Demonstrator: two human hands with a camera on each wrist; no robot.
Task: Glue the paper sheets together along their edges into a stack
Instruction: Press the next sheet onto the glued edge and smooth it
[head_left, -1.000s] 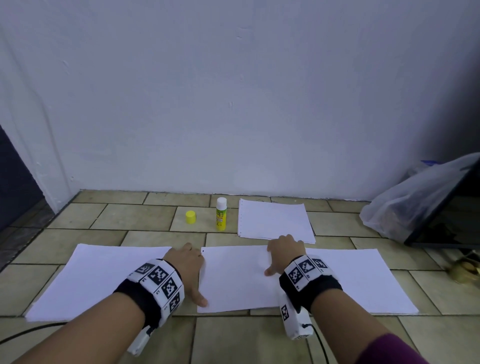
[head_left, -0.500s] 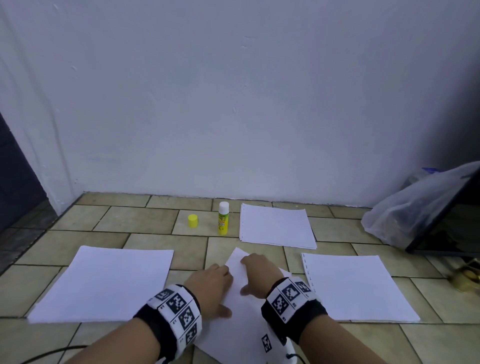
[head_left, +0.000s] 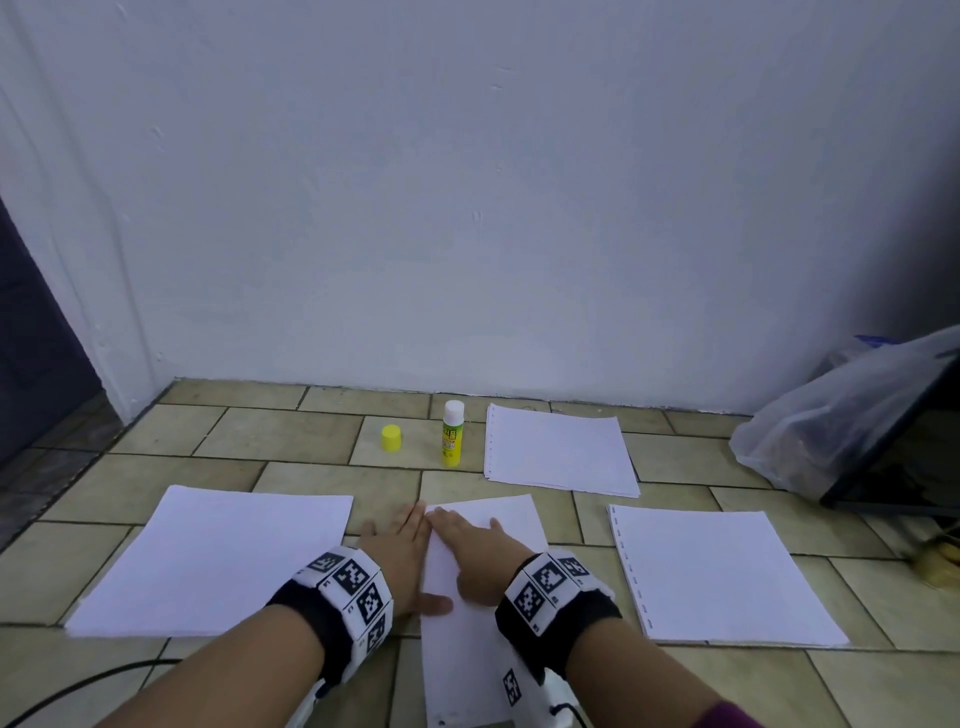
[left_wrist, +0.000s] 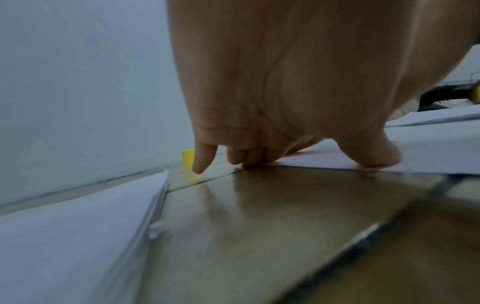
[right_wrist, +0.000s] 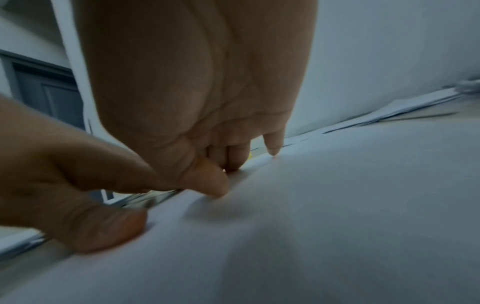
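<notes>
Nearest the person, a single white paper sheet (head_left: 478, 613) lies lengthwise on the tiled floor (head_left: 291, 441), its near end running out of the bottom of the head view. Both hands are flat on it. The right hand (head_left: 475, 551) lies across the sheet with straight fingers (head_left: 447, 519) pointing toward its far left corner, holding nothing; the right wrist view shows the fingertips and thumb pressed down onto the paper. The left hand (head_left: 400, 556) rests just beside it, straight-fingered as well, mostly on the bare tile along the sheet's left edge, with only the thumb lying over onto the paper. That pairing reads as squaring up: one palm pins the sheet while the other acts as a stop along the edge, probably so the edge to be glued sits straight and within reach.

To either side lie two white stacks: the left stack (head_left: 218, 556), whose layered edge shows in the left wrist view, and the right stack (head_left: 727, 571), with a row of punched holes down its left edge. They sit apart from the middle sheet, likely a supply pile and a finished pile; which is which cannot be told.

Farther back a third stack (head_left: 558, 449) lies near the wall. Left of it stands the glue stick (head_left: 452, 434), upright and uncapped, with its yellow cap (head_left: 391, 438) beside it, presumably left open for repeated use.
</notes>
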